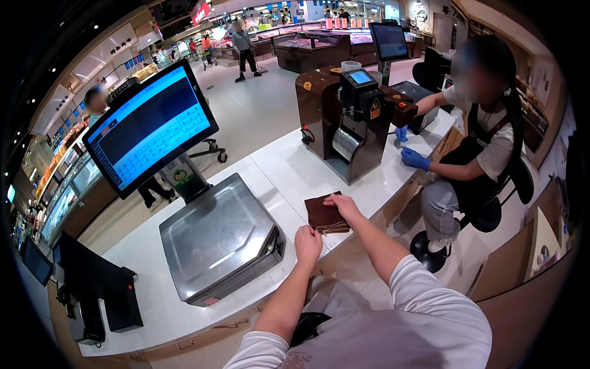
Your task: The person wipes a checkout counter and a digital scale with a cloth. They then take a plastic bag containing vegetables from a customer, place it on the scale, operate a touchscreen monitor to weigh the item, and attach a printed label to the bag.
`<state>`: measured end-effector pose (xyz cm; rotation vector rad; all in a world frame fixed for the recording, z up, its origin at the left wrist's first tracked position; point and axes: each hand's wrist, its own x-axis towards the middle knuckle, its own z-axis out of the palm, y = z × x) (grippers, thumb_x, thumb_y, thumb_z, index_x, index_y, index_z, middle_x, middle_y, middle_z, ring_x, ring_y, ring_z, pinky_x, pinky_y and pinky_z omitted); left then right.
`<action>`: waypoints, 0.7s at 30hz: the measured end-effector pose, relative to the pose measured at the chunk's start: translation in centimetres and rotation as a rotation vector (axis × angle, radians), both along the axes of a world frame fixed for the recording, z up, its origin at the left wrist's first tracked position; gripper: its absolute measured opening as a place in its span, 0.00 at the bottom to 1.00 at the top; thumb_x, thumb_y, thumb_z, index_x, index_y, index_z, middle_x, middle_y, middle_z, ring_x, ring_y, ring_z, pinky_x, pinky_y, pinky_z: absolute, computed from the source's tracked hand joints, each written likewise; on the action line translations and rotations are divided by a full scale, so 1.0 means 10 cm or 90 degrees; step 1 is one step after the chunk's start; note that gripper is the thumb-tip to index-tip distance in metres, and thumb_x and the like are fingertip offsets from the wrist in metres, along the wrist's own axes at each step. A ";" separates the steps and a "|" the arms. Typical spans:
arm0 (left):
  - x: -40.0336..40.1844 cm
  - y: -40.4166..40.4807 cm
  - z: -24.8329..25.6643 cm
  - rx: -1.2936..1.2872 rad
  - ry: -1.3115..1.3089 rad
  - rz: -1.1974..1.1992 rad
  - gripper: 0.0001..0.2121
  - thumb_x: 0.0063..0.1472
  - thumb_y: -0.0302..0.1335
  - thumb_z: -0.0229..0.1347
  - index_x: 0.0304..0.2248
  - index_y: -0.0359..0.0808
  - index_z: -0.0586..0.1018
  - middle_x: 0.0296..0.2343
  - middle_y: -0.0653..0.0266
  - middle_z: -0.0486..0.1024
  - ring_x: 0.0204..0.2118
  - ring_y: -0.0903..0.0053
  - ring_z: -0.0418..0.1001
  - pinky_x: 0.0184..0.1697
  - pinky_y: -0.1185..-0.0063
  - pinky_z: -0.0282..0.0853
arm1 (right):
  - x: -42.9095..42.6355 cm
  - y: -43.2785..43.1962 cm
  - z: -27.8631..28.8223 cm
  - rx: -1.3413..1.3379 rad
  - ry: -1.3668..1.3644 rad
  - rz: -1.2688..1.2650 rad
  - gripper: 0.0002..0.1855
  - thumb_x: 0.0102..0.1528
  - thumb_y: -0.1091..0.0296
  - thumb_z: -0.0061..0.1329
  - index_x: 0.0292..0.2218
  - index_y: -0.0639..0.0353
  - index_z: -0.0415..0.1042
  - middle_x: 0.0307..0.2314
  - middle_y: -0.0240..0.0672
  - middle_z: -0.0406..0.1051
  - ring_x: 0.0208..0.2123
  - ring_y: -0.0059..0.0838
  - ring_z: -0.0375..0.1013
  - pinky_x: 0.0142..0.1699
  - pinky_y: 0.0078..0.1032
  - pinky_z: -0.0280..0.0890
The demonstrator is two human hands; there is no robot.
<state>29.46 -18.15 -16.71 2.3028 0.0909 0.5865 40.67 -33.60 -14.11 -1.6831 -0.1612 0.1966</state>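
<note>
On the white counter (272, 170) in front of me lies a folded brown cloth (322, 213), roughly square, with several stacked layers showing along its near edge. My left hand (308, 244) is at the cloth's near left corner, its fingers curled and pinching there. Across the right side of the cloth reaches my right hand (345, 208), fingertips resting on its top near the far edge. The right thumb is hidden, so its grip is unclear. Left of the cloth is a weighing scale with a steel platform (221, 235).
A lit touchscreen (152, 129) stands behind the scale. Beyond the cloth sits a brown machine (350, 124) with a metal roll. At right, a seated co-worker (479, 120) wears blue gloves (415, 159). Black equipment (108, 288) occupies the counter's left end.
</note>
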 end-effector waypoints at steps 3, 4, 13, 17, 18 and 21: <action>-0.04 -0.05 0.03 -0.034 -0.005 0.003 0.06 0.56 0.25 0.54 0.31 0.32 0.71 0.30 0.52 0.71 0.37 0.55 0.69 0.43 0.63 0.66 | 0.01 -0.04 -0.05 -0.134 -0.120 -0.075 0.16 0.62 0.58 0.47 0.39 0.62 0.78 0.33 0.38 0.79 0.38 0.32 0.76 0.49 0.28 0.67; -0.04 -0.03 0.05 -0.042 -0.009 0.014 0.07 0.56 0.25 0.54 0.32 0.32 0.71 0.31 0.52 0.71 0.39 0.54 0.69 0.44 0.63 0.66 | -0.10 0.11 -0.03 -0.299 -0.321 -0.043 0.15 0.58 0.58 0.51 0.41 0.57 0.77 0.37 0.39 0.77 0.41 0.39 0.75 0.50 0.31 0.67; -0.08 0.00 0.01 -0.038 -0.110 -0.001 0.09 0.57 0.22 0.51 0.38 0.30 0.75 0.37 0.50 0.75 0.42 0.52 0.70 0.49 0.64 0.66 | -0.39 0.27 -0.03 -0.660 -0.343 0.069 0.30 0.61 0.50 0.44 0.60 0.52 0.61 0.62 0.42 0.54 0.66 0.43 0.47 0.68 0.48 0.40; -0.28 0.04 0.07 -0.010 -0.067 -0.030 0.05 0.56 0.22 0.54 0.32 0.30 0.76 0.32 0.52 0.75 0.39 0.53 0.70 0.45 0.64 0.66 | -0.52 0.22 0.00 -0.680 -0.345 0.113 0.30 0.62 0.49 0.42 0.62 0.49 0.59 0.63 0.40 0.52 0.67 0.41 0.46 0.69 0.48 0.39; -0.34 0.08 0.05 0.002 -0.088 -0.053 0.05 0.55 0.22 0.55 0.31 0.31 0.75 0.30 0.52 0.74 0.38 0.54 0.71 0.44 0.64 0.66 | -0.58 0.20 -0.02 -0.680 -0.362 0.133 0.30 0.61 0.50 0.43 0.62 0.47 0.60 0.63 0.40 0.52 0.66 0.42 0.46 0.68 0.50 0.39; -0.51 0.19 0.00 0.024 -0.143 -0.128 0.05 0.52 0.20 0.56 0.30 0.31 0.74 0.28 0.52 0.73 0.34 0.54 0.71 0.39 0.65 0.68 | -0.72 0.10 -0.02 -0.651 -0.391 0.183 0.30 0.60 0.50 0.44 0.61 0.45 0.61 0.63 0.41 0.53 0.66 0.43 0.47 0.68 0.51 0.40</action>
